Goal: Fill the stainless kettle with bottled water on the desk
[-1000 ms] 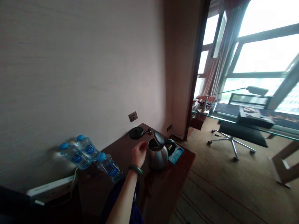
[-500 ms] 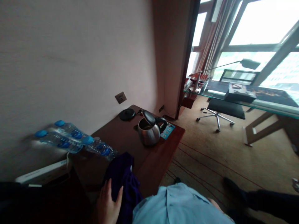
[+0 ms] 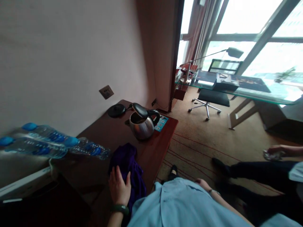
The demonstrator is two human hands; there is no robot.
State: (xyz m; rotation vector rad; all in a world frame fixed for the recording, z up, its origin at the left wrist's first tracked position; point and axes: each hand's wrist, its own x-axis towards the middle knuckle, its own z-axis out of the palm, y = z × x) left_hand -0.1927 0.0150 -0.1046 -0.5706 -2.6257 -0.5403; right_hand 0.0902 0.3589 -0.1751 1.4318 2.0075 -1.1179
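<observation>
Head view shows a dark wooden desk (image 3: 151,148) running along the left wall, with a glass desk (image 3: 260,94) and an office chair (image 3: 210,97) far right by the window. On the wooden desk's near end lies a purple cloth (image 3: 129,164); the left hand (image 3: 119,187) rests flat on it, fingers spread and relaxed, gripping nothing. The right hand (image 3: 201,183) hangs near the person's hip, mostly hidden, so I cannot tell whether it is clenched. Further along stands a steel kettle (image 3: 142,124) with its lid up, beside its black base (image 3: 116,110). Three water bottles (image 3: 54,142) stand at the left.
</observation>
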